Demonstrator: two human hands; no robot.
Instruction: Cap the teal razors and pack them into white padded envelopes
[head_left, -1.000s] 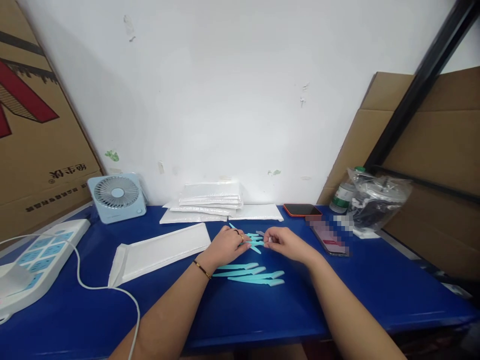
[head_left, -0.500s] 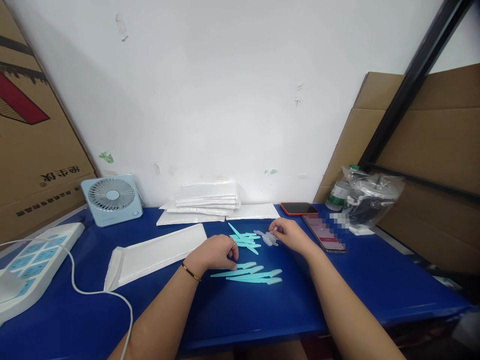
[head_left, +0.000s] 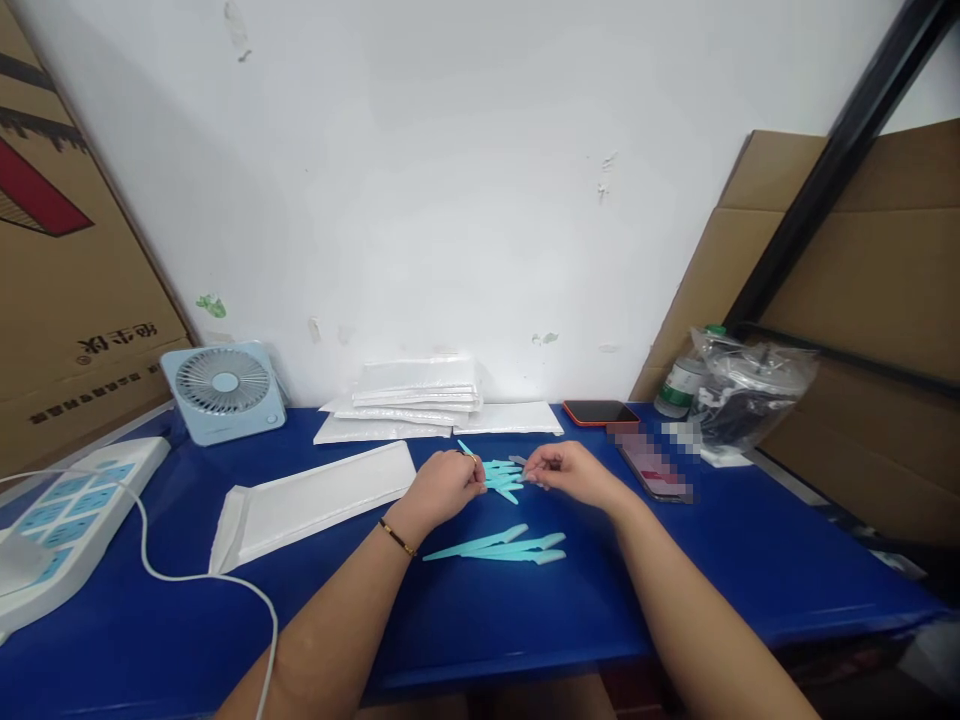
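Note:
My left hand (head_left: 450, 482) is closed in a pinch at the left side of a loose pile of teal eyebrow razors (head_left: 504, 478), apparently on the handle of one; the fingers hide most of it. Facing it from the right, my right hand (head_left: 564, 472) pinches a small translucent blade cover (head_left: 527, 476). More of these covers lie at the pile's right side, largely hidden by the fingers. Closer to me, three teal razors with pale tips (head_left: 510, 546) lie fanned out on the blue table (head_left: 510, 610).
A white padded mailer (head_left: 315, 505) lies to the left, with a stack of mailers (head_left: 412, 395) by the wall. Left stand a fan (head_left: 225, 390) and a power strip (head_left: 82, 520) with its cable. Two phones (head_left: 600, 412), a bottle (head_left: 679, 388) and a bagged item (head_left: 750, 400) are right.
My left hand has moved up from the front razors to the pile, and one fewer razor lies in front. My right hand has shifted left, closer to the left hand.

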